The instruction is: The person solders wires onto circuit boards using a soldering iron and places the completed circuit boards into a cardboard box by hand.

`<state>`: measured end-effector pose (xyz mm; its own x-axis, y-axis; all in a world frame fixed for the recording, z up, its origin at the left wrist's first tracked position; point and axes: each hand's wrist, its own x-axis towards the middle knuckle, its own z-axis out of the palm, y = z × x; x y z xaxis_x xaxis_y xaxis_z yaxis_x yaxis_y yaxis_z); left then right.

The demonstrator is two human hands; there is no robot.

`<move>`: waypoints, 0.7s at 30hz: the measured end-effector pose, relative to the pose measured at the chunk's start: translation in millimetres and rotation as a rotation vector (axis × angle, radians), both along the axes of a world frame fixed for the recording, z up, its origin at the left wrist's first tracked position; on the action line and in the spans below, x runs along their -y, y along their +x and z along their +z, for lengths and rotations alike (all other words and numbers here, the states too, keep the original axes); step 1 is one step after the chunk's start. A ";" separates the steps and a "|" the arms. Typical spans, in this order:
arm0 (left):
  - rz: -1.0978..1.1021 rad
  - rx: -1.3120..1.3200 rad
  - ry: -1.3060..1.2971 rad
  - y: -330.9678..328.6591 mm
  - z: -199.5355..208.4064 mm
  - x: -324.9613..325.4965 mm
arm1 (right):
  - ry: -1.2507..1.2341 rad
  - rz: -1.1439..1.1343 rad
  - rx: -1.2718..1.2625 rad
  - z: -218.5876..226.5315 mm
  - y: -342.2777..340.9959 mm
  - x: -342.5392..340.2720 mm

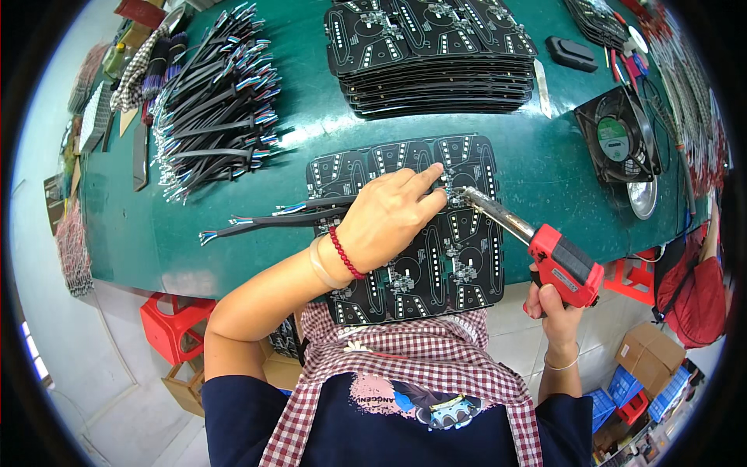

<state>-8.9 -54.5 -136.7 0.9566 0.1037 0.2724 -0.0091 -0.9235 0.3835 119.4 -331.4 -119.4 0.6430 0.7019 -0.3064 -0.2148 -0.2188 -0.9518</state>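
Note:
A panel of black circuit boards (358,303) lies flat before me, its near edge at my apron. My left hand (393,214) bends over it, thumb and forefinger close together beside the solder joints. Black-sleeved cables (292,219) run out to the left from under that hand, their stripped coloured wire ends fanned; the ends at my fingertips are mostly hidden. In my right hand (556,303) is a red soldering gun (566,265), gripped by its handle. Its metal barrel slants to the far left, with the tip at the board just beside my left fingertips.
A tall stack of board panels (443,86) stands at the back. Bundled black cables (222,109) are piled at the left. To the right are a square fan (618,136), a black case (572,54) and a flat metal strip (542,89). Red stools (175,327) flank the green table (187,249).

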 end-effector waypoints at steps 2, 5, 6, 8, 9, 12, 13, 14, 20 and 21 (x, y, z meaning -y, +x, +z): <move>0.006 -0.001 -0.003 -1.5 2.1 0.0 | 0.014 0.005 0.032 -3.1 -0.1 4.9; 0.006 0.004 -0.010 -0.3 1.5 -0.4 | -0.087 0.120 0.269 -15.0 4.0 16.6; 0.004 0.006 -0.010 -0.1 1.2 -0.2 | -0.069 0.166 0.317 -17.2 5.4 19.0; 0.007 -0.001 -0.007 -0.3 1.6 0.0 | -0.051 0.215 0.364 -15.8 3.8 17.9; 0.007 -0.008 -0.003 -0.4 1.8 -0.1 | -0.099 0.130 0.317 -11.8 -0.4 13.4; 0.010 -0.015 0.001 -0.8 1.5 0.2 | -0.146 0.052 0.268 -9.2 -1.4 10.9; 0.008 -0.014 -0.001 -0.2 0.5 0.1 | -0.148 0.058 0.266 -9.1 -1.0 10.9; 0.005 -0.006 -0.005 0.5 -0.7 -0.2 | -0.150 0.057 0.267 -8.6 -1.1 10.4; 0.009 -0.002 -0.022 -0.4 0.8 -0.3 | -0.105 0.064 0.200 -9.9 0.1 9.6; 0.008 -0.003 -0.025 -0.5 0.6 -0.1 | -0.070 0.084 0.221 -11.5 0.2 9.8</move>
